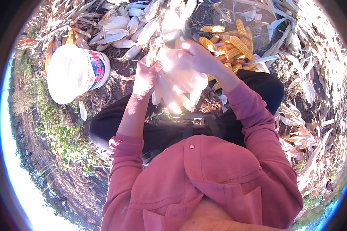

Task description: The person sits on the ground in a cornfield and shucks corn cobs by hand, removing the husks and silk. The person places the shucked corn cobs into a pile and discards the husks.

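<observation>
Both hands are on one bundle of pale corn husk in front of my lap. My left hand grips its left side near the top, fingers curled in. At the upper right of the bundle, my right hand is closed on the husk, partly washed out by sunlight. Loose husk leaves fan down between my forearms. Whether an ear is inside the husk cannot be made out in the glare. Just beyond my right hand lies a pile of husked yellow corn ears.
A white plastic bucket with printed writing stands on the left. Unhusked ears are heaped ahead of me. Dry husks and stalks cover the ground at right. Green weeds grow at left. My bent knees flank the work.
</observation>
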A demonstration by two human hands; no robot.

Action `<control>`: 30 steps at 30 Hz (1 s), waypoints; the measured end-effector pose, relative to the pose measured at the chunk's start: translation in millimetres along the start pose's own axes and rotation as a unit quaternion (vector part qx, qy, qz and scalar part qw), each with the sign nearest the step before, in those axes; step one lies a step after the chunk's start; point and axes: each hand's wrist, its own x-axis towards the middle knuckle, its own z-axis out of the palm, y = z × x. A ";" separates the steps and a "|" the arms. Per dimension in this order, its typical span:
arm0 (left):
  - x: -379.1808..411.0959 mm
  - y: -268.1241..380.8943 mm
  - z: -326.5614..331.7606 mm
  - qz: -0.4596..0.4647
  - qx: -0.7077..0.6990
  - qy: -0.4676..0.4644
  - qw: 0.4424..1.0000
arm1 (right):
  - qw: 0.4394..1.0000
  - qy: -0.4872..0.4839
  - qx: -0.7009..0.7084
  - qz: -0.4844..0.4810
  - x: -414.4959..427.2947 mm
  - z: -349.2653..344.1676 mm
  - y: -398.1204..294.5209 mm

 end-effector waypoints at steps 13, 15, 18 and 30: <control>3.7 -6.7 20.8 -0.058 -0.133 0.130 0.981 | 0.998 -0.041 0.030 0.030 -13.7 69.2 11.7; 6.7 -17.8 11.6 -0.064 -0.115 0.122 0.984 | 0.994 -0.089 0.054 0.011 -13.2 73.1 18.4; 2.9 -17.8 9.9 -0.002 -0.083 0.115 0.990 | 0.973 -0.175 0.142 0.057 -23.0 62.2 -16.1; 5.6 10.7 -4.0 0.003 -0.181 -0.092 0.979 | 0.963 -0.204 0.151 0.088 -27.7 52.2 -10.3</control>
